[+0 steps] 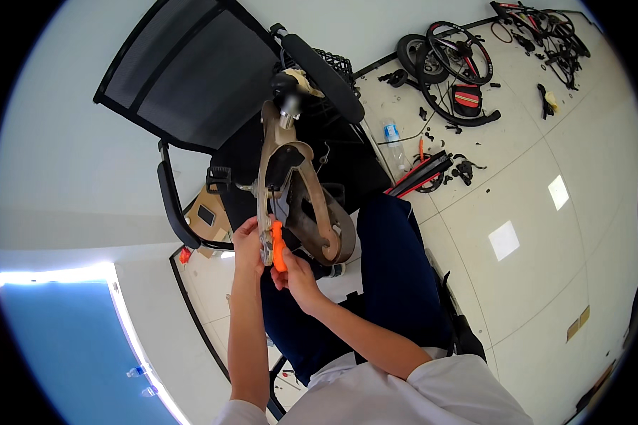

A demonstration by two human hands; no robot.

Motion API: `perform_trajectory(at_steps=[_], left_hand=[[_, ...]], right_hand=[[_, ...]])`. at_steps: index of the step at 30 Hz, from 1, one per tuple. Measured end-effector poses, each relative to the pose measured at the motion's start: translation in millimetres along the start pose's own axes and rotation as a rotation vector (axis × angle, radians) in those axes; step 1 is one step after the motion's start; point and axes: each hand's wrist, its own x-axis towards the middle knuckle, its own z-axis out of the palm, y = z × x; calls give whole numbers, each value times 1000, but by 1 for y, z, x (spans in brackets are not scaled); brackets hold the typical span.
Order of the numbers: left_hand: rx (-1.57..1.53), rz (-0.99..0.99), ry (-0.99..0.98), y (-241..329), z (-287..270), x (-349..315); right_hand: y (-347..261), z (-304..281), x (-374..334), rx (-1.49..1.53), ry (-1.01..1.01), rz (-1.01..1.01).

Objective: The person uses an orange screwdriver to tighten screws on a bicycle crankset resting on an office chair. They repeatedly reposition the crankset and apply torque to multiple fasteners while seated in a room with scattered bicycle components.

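Observation:
A worn beige-brown bicycle frame part (319, 198) rests on the seat of a black office chair (191, 64) in front of me. A black pedal (220, 178) sticks out on its left, and a shiny metal tube pokes up near its far end. My right hand (296, 278) is closed round the orange handle of a screwdriver (278, 244); its thin shaft points away from me along the frame, its tip hard to make out. My left hand (248, 246) grips the frame's near left edge, its fingertips partly hidden behind the metal.
On the tiled floor to the right lie wheels (461, 53), a clear water bottle (395, 142), a red-and-black bag (466, 100) and several small black parts. A cardboard box (209, 212) stands left behind the chair. The chair's armrests (322, 74) flank the frame part.

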Motion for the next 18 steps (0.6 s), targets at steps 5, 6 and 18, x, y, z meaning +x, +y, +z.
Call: perform_trajectory(at_steps=[5, 6, 18], left_hand=[[-104, -271, -236, -27, -19, -14], [-165, -303, -267, -28, -18, -18], [271, -82, -61, -8, -4, -11]], right_hand=[[7, -5, -5, 366, -150, 176], [9, -7, -4, 422, -197, 187], [-13, -4, -8, 135, -231, 182]])
